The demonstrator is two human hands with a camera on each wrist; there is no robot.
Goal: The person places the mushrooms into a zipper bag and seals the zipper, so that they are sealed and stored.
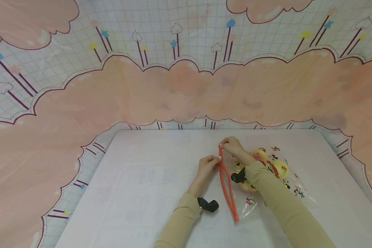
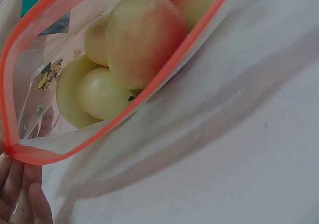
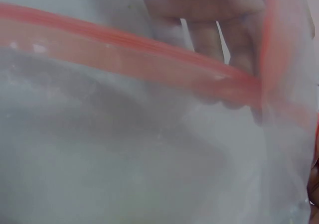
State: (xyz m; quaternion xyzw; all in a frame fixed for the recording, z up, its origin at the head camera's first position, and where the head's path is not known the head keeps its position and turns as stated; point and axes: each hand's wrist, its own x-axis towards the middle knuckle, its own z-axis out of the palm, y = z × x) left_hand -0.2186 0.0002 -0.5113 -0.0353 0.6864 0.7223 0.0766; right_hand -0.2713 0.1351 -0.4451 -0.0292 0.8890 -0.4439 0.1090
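A clear zip bag (image 1: 251, 204) with cartoon prints lies on the table, holding several yellow-and-red apples (image 2: 144, 40). Its orange zipper strip (image 1: 224, 184) runs along the left side, the two edges parted below my left hand (image 1: 206, 166) and close together above it. With thumb and fingers, that hand pinches the strip beside a small white piece (image 1: 219, 158). Farther up, my right hand (image 1: 233, 146) pinches the strip's far end. Through the clear film, the right wrist view shows fingers (image 3: 207, 37) behind the orange band. Seen from the left wrist, the bag's mouth gapes over the apples.
A white table (image 1: 142, 172) carries the bag right of centre. A patterned cloth backdrop (image 1: 186, 93) rises behind the table's back edge and along both sides. Each wrist wears a black camera (image 1: 208, 205), and the right forearm passes over the bag.
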